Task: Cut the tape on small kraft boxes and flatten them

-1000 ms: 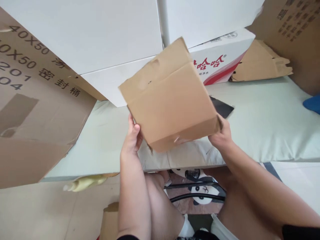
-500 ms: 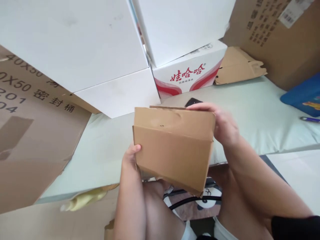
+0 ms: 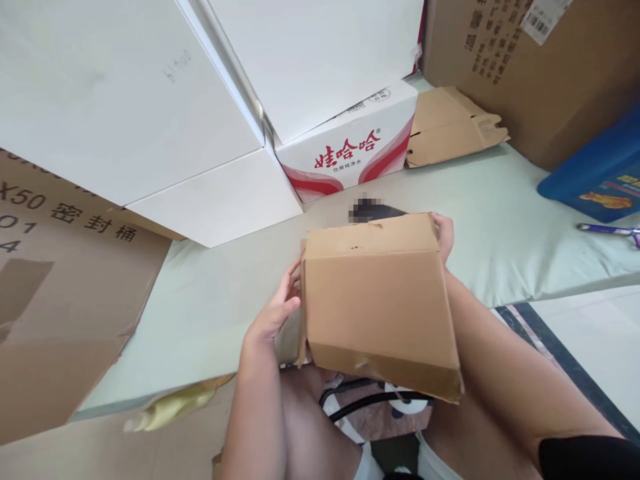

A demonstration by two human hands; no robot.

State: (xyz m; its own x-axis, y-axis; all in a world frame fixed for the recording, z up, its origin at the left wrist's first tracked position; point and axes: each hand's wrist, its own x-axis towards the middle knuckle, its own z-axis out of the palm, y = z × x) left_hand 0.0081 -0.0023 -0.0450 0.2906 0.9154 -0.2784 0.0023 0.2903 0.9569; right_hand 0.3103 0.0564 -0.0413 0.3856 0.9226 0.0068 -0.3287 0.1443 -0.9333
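A brown cardboard box (image 3: 377,310) is held up over the lap, its flat front towards me and a folded strip along its top. At the box's upper right corner, my right hand (image 3: 445,237) grips it, with most of the fingers hidden behind the cardboard. My left hand (image 3: 277,307) is beside the left edge, fingers stretched and thumb apart; the fingertips reach the edge, but I cannot tell how firmly they touch. Behind the box's top lies a dark flat object (image 3: 377,210), partly covered and blurred.
White boxes (image 3: 215,193) and a red-and-white carton (image 3: 350,160) stand at the back. A flattened cardboard piece (image 3: 450,127) lies beside them. Large cartons (image 3: 75,280) flank both sides. On the right are a blue container (image 3: 600,173) and a pen (image 3: 607,229). A yellowish bottle (image 3: 175,407) lies below the pale-green-covered edge.
The box has shifted right and slightly down and turned a little. My left thumb has come off its front face, and the left fingers are now at its side. The view has also shifted.
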